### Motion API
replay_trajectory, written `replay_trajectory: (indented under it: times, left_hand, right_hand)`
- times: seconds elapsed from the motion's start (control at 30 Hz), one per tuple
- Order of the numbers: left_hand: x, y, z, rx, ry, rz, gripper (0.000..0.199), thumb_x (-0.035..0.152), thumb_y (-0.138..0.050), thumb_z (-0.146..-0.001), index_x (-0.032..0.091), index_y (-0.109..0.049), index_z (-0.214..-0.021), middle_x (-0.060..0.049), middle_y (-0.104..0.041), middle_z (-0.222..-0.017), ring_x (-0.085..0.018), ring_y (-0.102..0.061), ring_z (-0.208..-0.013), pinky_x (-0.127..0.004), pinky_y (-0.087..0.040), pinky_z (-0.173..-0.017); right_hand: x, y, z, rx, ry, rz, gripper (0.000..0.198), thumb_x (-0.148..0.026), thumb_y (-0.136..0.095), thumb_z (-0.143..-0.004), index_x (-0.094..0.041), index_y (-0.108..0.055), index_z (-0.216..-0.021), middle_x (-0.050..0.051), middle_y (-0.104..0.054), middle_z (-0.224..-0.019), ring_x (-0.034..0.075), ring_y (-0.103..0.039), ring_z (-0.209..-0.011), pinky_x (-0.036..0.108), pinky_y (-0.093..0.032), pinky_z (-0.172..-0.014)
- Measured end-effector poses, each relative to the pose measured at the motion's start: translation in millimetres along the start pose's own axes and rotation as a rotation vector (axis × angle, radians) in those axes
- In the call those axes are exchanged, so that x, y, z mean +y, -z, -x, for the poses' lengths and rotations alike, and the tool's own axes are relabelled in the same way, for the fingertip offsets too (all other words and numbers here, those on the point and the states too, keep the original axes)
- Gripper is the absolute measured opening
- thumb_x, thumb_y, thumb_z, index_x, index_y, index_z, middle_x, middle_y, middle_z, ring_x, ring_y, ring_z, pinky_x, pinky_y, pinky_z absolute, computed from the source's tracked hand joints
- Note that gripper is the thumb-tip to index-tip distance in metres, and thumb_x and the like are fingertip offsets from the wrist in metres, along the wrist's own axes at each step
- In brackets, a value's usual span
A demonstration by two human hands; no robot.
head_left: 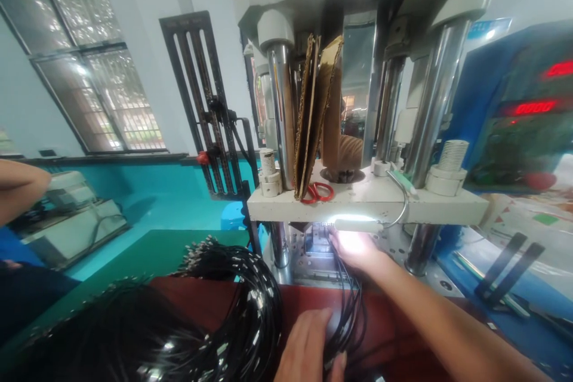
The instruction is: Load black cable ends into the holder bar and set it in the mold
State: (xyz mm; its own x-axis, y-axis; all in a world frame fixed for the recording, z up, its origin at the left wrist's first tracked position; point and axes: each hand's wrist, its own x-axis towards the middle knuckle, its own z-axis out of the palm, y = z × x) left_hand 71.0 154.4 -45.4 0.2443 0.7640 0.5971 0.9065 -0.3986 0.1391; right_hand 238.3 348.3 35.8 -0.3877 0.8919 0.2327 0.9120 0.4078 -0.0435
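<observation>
My left hand [304, 346] is nearest, fingers and thumb curled loosely round a small bunch of black cables [347, 316] above the red-topped table [295, 304]. Beside it on my left lies a big heap of cables [257, 298], many with shiny ends, spreading towards a green surface [165, 250]. Further in, the bunch runs up to my right hand [356, 249], which reaches under the press [367, 208] to the metal fixture [319, 242]. Lamp [356, 222] glare washes out those fingertips, so I cannot tell whether they pinch the cable ends or only touch them.

I judge this bunch to be midway: its ends are up at the fixture, but I see no sign that the placing is finished. Whether the heap is finished or waiting, I cannot tell. Beyond, red scissors [323, 192] and cardboard [308, 119] sit on the press, unused.
</observation>
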Motion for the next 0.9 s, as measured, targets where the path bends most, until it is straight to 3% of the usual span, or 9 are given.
replay_trajectory:
  times: [0.13,0.37,0.47,0.67,0.8,0.9]
  left_hand:
    - [-1,3,-1,-0.006,-0.037,0.007,0.053,0.031,-0.056,-0.082,0.020,-0.043,-0.132,-0.010,-0.062,-0.121,-0.022,-0.060,-0.111,-0.030,-0.057,-0.086]
    - [-5,4,1,0.002,-0.028,0.025,0.051,0.025,-0.054,-0.082,0.020,-0.043,-0.132,-0.010,-0.061,-0.122,-0.021,-0.059,-0.112,-0.027,-0.057,-0.087]
    - [-1,15,-11,-0.052,-0.038,0.089,0.047,0.022,-0.051,-0.085,0.019,-0.042,-0.131,-0.010,-0.060,-0.123,-0.020,-0.057,-0.115,-0.030,-0.055,-0.090]
    - [1,40,-88,-0.162,-0.053,0.160,0.038,0.019,-0.035,-0.093,0.021,-0.044,-0.130,-0.008,-0.051,-0.132,-0.019,-0.047,-0.124,-0.039,-0.042,-0.105]
    - [-13,10,-153,-0.232,-0.105,0.135,0.036,0.023,-0.034,-0.093,0.014,-0.049,-0.124,-0.012,-0.053,-0.129,-0.022,-0.048,-0.121,-0.039,-0.039,-0.105]
    - [-20,-21,-184,-0.262,-0.106,0.127,0.033,0.022,-0.038,-0.091,0.013,-0.055,-0.118,-0.012,-0.060,-0.120,-0.023,-0.056,-0.111,-0.038,-0.042,-0.100]
  right_hand:
    - [-1,8,-2,-0.016,-0.002,-0.010,0.038,-0.032,-0.032,-0.094,-0.017,-0.064,-0.108,0.013,-0.067,-0.102,0.026,-0.061,-0.093,0.035,-0.041,-0.084]
    - [-3,7,-7,-0.054,0.035,-0.056,0.039,-0.034,-0.033,-0.093,-0.018,-0.064,-0.110,0.011,-0.068,-0.097,0.024,-0.063,-0.083,0.034,-0.043,-0.078]
    - [-5,3,-10,-0.049,0.052,-0.075,0.038,-0.030,-0.035,-0.092,-0.017,-0.062,-0.114,0.013,-0.068,-0.099,0.025,-0.063,-0.086,0.034,-0.043,-0.079]
    - [24,-1,9,0.050,-0.016,-0.120,0.037,-0.029,-0.032,-0.095,-0.017,-0.062,-0.114,0.011,-0.065,-0.112,0.024,-0.058,-0.102,0.033,-0.039,-0.089]
    - [57,-4,33,0.116,-0.094,-0.135,0.038,-0.024,-0.031,-0.094,-0.010,-0.062,-0.112,0.016,-0.061,-0.114,0.024,-0.054,-0.107,0.033,-0.036,-0.095]
    - [59,-6,41,0.144,-0.064,-0.154,0.036,-0.025,-0.035,-0.094,-0.012,-0.058,-0.118,0.013,-0.057,-0.122,0.021,-0.050,-0.113,0.030,-0.035,-0.098]
